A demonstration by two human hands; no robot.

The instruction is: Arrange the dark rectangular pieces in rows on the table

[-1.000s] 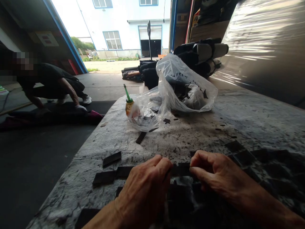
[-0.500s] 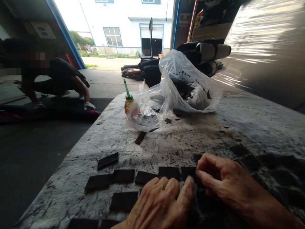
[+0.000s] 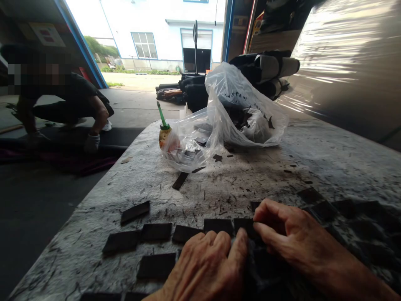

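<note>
On the bench (image 3: 328,159), well nearer to me than the plastic bag (image 3: 232,113), the black piece (image 3: 243,226) lies long side across. My right hand (image 3: 283,236) pinches its right end; my left hand (image 3: 208,267) rests flat, fingers together, just beside it.

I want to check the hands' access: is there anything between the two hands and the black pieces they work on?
Nothing visible. The left hand and right hand already lie on the black pieces; the plastic bag sits farther back.

Flat black rectangular pieces (image 3: 219,225), rowed
</note>
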